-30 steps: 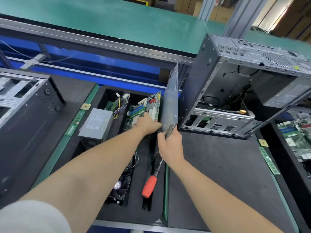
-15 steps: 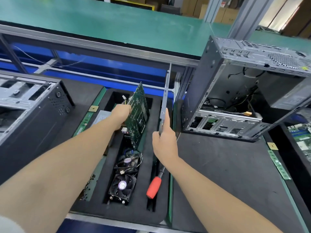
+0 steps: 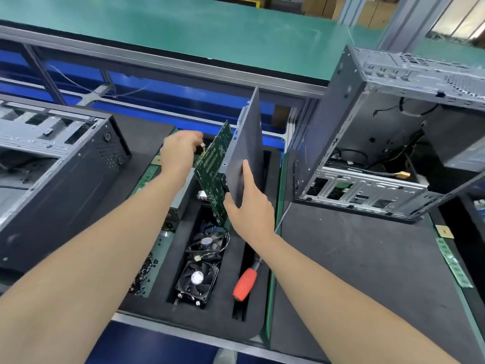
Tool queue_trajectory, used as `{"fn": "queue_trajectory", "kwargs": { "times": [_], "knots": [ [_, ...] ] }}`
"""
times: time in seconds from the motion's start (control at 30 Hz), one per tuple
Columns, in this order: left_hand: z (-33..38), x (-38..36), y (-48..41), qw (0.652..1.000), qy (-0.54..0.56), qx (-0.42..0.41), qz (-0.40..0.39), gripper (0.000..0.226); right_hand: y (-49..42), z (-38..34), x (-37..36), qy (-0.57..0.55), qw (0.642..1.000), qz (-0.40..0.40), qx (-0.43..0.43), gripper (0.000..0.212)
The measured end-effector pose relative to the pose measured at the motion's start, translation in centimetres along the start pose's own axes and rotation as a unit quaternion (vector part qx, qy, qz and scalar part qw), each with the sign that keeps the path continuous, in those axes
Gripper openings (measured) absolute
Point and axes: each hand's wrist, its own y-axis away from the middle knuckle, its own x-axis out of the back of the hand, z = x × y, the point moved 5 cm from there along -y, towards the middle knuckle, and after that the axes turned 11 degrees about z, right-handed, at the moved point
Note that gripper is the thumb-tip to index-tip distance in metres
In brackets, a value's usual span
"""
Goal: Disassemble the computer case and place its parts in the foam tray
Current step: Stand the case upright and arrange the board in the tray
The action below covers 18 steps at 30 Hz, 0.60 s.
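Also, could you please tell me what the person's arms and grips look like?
The left forearm and right forearm are bare as far as the frame shows, with no sleeve in view. The left grip and right grip wear no gloves, and no watch, wrist strap or ring shows.

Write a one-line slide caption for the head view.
Right hand grips upright side panel over the foam tray; left hand at the edge of the tilted circuit board.
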Motion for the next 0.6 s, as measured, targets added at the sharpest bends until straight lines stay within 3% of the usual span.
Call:
{"fn": "queue_trajectory", "kwargs": {
  "times": [0.1, 0.17, 0.3, 0.37, 0.43, 0.53, 0.6],
  "knots": [
    [5.6, 0.3, 2.6, 0.986, 0.120, -0.097, 0.058, 0.024, 0.4, 1.2, 0.5, -0.041, 0.998, -0.040, -0.008, 0.092],
    [9.4, 0.4, 5.5, 0.960, 0.168, -0.204, 0.089, 0.022, 1.0, 2.3, 1.2, -0.096, 0.993, -0.063, -0.026, 0.087],
    [14.3, -1.3, 13.4, 0.871, 0.133, -0.467, 0.077, 0.017, 2.2, 5.5, 2.6, -0.142, 0.984, -0.033, -0.098, 0.064],
    [13.6, -3.6, 16.9, 0.844, 0.093, -0.528, 0.022, 0.016, 2.4, 7.3, 3.4, -0.142, 0.980, -0.005, -0.137, 0.050],
    [10.9, -6.6, 19.2, 0.860, 0.045, -0.507, -0.047, 0.015, 2.5, 9.1, 4.4, -0.126, 0.979, 0.008, -0.158, 0.041],
    [4.3, -10.6, 20.1, 0.913, -0.075, -0.385, -0.110, 0.015, 2.5, 12.0, 6.4, -0.097, 0.980, 0.021, -0.174, 0.032],
    [-0.7, -12.4, 19.6, 0.929, -0.182, -0.295, -0.131, 0.018, 2.6, 14.0, 7.7, -0.082, 0.980, 0.024, -0.180, 0.028]
  ]
}}
